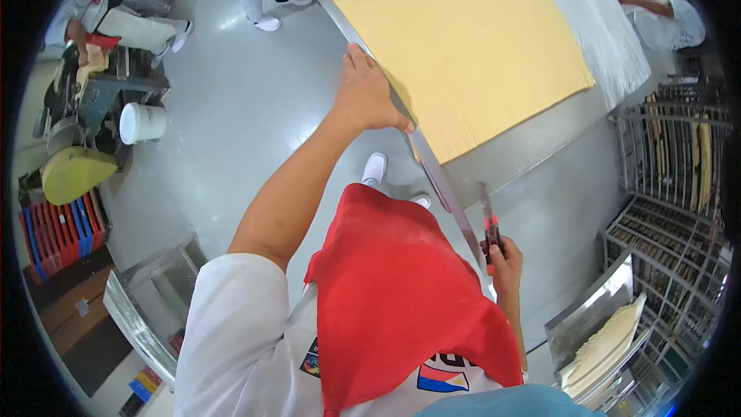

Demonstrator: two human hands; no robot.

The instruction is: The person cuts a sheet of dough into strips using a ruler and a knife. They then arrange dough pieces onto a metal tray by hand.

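A large flat yellow sheet [471,38] lies on a grey table [502,150], its cut-looking near end short of the table's end. Along the table's left edge runs a metal strip [436,170]. My left hand [370,93] rests on that edge with its thumb and fingers apart, beside the sheet and holding nothing. Below and to the right, my right hand [502,259] is wrapped round a dark and red cutter [492,239], whose thin blade points up over the table surface. The cutter is apart from the sheet.
Clear plastic film [594,23] lies along the sheet's right side. Metal racks [671,154] stand at the right. A white bucket [143,123] is on the left floor. People [131,19] stand at the upper left, and another person [675,23] at the upper right.
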